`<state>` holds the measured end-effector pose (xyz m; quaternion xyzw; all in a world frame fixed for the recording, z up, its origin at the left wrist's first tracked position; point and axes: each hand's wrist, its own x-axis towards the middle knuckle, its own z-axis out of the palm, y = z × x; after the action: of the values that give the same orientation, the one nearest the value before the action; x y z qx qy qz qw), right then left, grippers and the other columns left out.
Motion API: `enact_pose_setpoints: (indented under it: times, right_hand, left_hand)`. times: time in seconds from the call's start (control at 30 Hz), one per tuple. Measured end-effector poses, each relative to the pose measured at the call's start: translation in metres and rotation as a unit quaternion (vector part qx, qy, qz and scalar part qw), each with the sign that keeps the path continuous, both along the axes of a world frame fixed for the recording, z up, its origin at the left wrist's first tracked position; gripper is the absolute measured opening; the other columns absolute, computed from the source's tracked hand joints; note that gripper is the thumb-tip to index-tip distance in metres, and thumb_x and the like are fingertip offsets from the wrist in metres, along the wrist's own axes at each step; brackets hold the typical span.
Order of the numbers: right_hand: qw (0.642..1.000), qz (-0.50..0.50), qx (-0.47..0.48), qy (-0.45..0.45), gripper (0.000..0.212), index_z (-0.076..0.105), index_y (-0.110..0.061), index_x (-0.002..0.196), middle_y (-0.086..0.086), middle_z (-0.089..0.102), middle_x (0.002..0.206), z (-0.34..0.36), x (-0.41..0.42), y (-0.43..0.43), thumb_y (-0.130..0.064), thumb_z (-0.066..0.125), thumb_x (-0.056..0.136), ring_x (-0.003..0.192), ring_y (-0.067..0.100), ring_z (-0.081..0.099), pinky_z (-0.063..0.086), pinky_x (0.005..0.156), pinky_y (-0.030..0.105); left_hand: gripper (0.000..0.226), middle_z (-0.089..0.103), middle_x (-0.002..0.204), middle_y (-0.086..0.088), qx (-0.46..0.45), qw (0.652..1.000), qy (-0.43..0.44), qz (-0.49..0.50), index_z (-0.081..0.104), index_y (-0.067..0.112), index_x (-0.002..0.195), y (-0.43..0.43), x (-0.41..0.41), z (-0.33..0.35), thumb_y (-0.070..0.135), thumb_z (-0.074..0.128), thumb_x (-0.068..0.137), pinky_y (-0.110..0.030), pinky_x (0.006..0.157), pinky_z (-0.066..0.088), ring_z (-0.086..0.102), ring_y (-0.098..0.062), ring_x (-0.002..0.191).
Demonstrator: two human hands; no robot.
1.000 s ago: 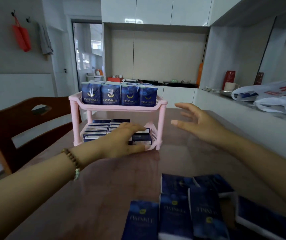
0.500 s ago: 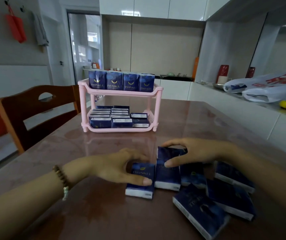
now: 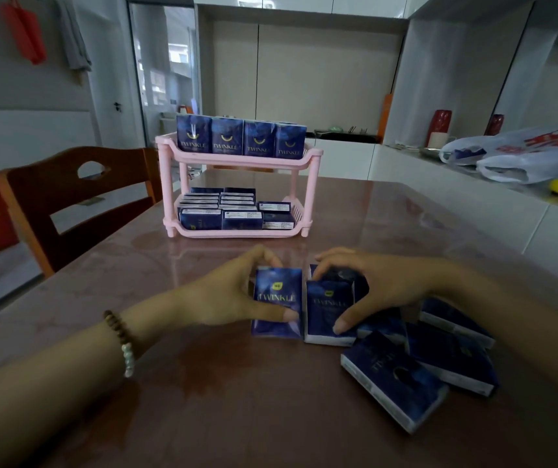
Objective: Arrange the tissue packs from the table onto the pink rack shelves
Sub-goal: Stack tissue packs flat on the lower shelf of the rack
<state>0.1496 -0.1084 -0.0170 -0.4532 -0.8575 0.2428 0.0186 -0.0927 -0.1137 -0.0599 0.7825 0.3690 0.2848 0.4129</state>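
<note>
The tabletop (image 3: 203, 400) carries the pink rack (image 3: 311, 197) at its far side, straight ahead of both hands. The top shelf is filled by a row of upright packs (image 3: 240, 138). The lower shelf holds flat stacks (image 3: 220, 211), lowest at the right end, where room seems left, though the view there is dim. A heap of loose packs (image 3: 439, 359) lies near the person, to the right.

The left hand (image 3: 233, 292) pinches the left pack (image 3: 277, 298) between thumb and fingers. The pack is tipped up, its long axis pointing up and away toward the rack. The right hand (image 3: 382, 285) pinches the right pack (image 3: 328, 309) just beside it, the same way up. Both hands are about equally near the rack, but the right one is better lined up with the low end.
</note>
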Motion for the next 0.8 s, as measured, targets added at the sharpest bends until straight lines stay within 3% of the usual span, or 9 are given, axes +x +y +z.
enact_pose_setpoints:
  times: [0.1,0.17,0.3,0.37,0.47,0.53,0.63,0.73,0.8]
  right_hand:
    - [0.998,-0.02,-0.024,0.056,0.055,0.047,-0.041,0.109,-0.021,0.054,0.115,-0.001,0.001,-0.006,-0.035,0.081,0.067,0.098,-0.007,0.057,0.048,0.077,0.01]
    - [0.997,-0.021,-0.018,0.071,0.054,0.047,-0.042,0.107,-0.022,0.058,0.11,-0.002,0.0,-0.009,-0.035,0.082,0.066,0.095,-0.006,0.059,0.051,0.081,0.016]
    - [0.978,-0.025,-0.014,0.207,0.042,0.052,-0.025,0.099,-0.005,0.069,0.101,-0.005,-0.01,-0.006,-0.023,0.08,0.068,0.095,0.01,0.066,0.054,0.086,0.029]
    - [0.953,-0.043,-0.023,0.3,0.038,0.055,-0.021,0.093,0.001,0.071,0.098,-0.007,-0.018,0.0,-0.023,0.078,0.064,0.096,0.018,0.068,0.055,0.085,0.036]
    - [0.934,-0.054,-0.018,0.352,0.037,0.054,-0.02,0.089,0.005,0.07,0.097,-0.01,-0.033,0.008,-0.021,0.079,0.062,0.092,0.021,0.068,0.056,0.083,0.037]
    - [0.934,-0.05,0.0,0.354,0.037,0.051,-0.018,0.089,0.006,0.064,0.092,-0.014,-0.043,0.01,-0.013,0.08,0.066,0.081,0.019,0.064,0.055,0.079,0.034]
    - [0.931,-0.045,0.03,0.361,0.042,0.046,-0.018,0.09,0.003,0.054,0.087,-0.018,-0.055,0.012,-0.013,0.081,0.067,0.074,0.014,0.053,0.05,0.068,0.025]
    - [0.926,-0.081,0.068,0.364,0.042,0.046,-0.016,0.095,0.001,0.054,0.089,-0.024,-0.061,0.018,-0.023,0.079,0.07,0.075,0.011,0.054,0.048,0.067,0.021]
    - [0.923,-0.12,0.045,0.363,0.042,0.05,-0.013,0.103,-0.002,0.06,0.096,-0.024,-0.062,0.021,-0.027,0.075,0.074,0.082,0.009,0.06,0.052,0.072,0.02]
  left_hand:
    - [0.046,0.069,0.099,-0.018,0.022,0.997,0.005,0.072,0.043,-0.001,0.103,0.005,-0.008,0.0,0.009,0.076,0.072,-0.046,0.081,0.056,0.069,-0.029,0.091]
    - [0.037,0.066,0.106,-0.022,-0.001,0.997,-0.005,0.082,0.042,-0.006,0.105,0.008,-0.01,0.001,0.011,0.066,0.082,-0.046,0.084,0.055,0.067,-0.027,0.095]
    - [0.033,0.06,0.113,-0.026,-0.069,0.993,-0.036,0.089,0.038,-0.008,0.117,0.01,-0.004,0.003,0.017,0.044,0.096,-0.029,0.078,0.056,0.063,-0.022,0.094]
    - [0.038,0.062,0.104,-0.021,-0.081,0.991,-0.039,0.095,0.042,-0.006,0.117,0.008,0.0,0.005,0.027,0.036,0.099,-0.025,0.074,0.056,0.063,-0.02,0.085]
    - [0.059,0.068,0.107,-0.015,-0.121,0.99,-0.029,0.072,0.054,0.009,0.122,0.006,0.005,0.01,0.051,0.022,0.095,-0.026,0.076,0.057,0.067,-0.024,0.091]
    - [0.063,0.068,0.101,-0.011,-0.128,0.989,-0.04,0.069,0.056,0.01,0.121,0.004,0.008,0.012,0.058,0.028,0.092,-0.023,0.071,0.056,0.067,-0.02,0.085]
    - [0.049,0.064,0.09,-0.011,-0.121,0.987,-0.07,0.074,0.057,0.0,0.112,0.005,0.005,0.011,0.043,0.041,0.093,-0.025,0.065,0.056,0.064,-0.019,0.079]
    - [0.043,0.068,0.1,-0.019,-0.112,0.985,-0.091,0.092,0.057,-0.001,0.113,0.006,-0.001,0.009,0.035,0.045,0.094,-0.026,0.066,0.059,0.067,-0.019,0.082]
    - [0.046,0.067,0.107,-0.023,-0.089,0.981,-0.125,0.122,0.058,-0.003,0.112,0.012,-0.002,0.011,0.038,0.047,0.093,-0.031,0.073,0.059,0.067,-0.022,0.087]
